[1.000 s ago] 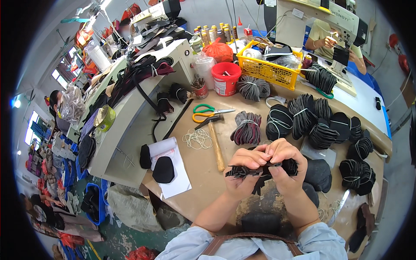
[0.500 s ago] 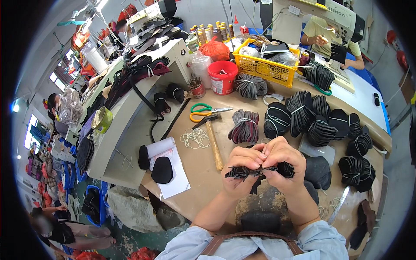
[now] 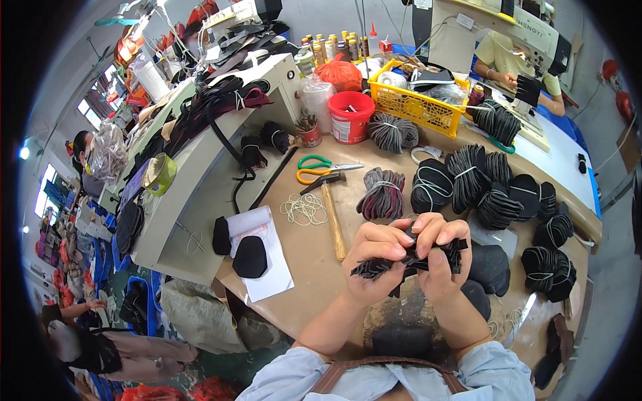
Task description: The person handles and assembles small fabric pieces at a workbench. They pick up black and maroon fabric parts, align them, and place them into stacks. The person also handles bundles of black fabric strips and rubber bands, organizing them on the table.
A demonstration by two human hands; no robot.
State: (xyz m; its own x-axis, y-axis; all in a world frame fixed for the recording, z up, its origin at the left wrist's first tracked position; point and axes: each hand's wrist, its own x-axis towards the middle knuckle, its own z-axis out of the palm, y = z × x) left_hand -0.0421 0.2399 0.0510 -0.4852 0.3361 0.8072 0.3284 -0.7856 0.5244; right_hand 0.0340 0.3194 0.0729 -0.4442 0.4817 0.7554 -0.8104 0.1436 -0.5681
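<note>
Above the near middle of the bench, my left hand [image 3: 380, 259] grips one end of some black notched fabric pieces [image 3: 372, 269]. My right hand [image 3: 441, 257] has its fingers curled round their other end, close against the left. Between the fingertips a bit of black material sticks up; the fingers hide most of the pieces' middle. Just beyond the hands lies a tied grey and maroon bundle [image 3: 381, 194]. Below them on the bench is a worn dark patch [image 3: 404, 311] with a black block [image 3: 401, 341] at its near edge.
Left of the hands lie a wooden-handled hammer [image 3: 333, 220], scissors [image 3: 321, 170], loose pale bands [image 3: 304, 209] and a black pad [image 3: 250, 257] on paper. Several tied black bundles [image 3: 498, 206] crowd the right. Behind stand a red bucket [image 3: 350, 119] and a yellow basket [image 3: 418, 112]. A co-worker's hand [image 3: 508, 80] is at a sewing machine.
My right fingers have shifted and spread a little on the black pieces, and a black bit now shows between the fingertips. The whole view has turned slightly.
</note>
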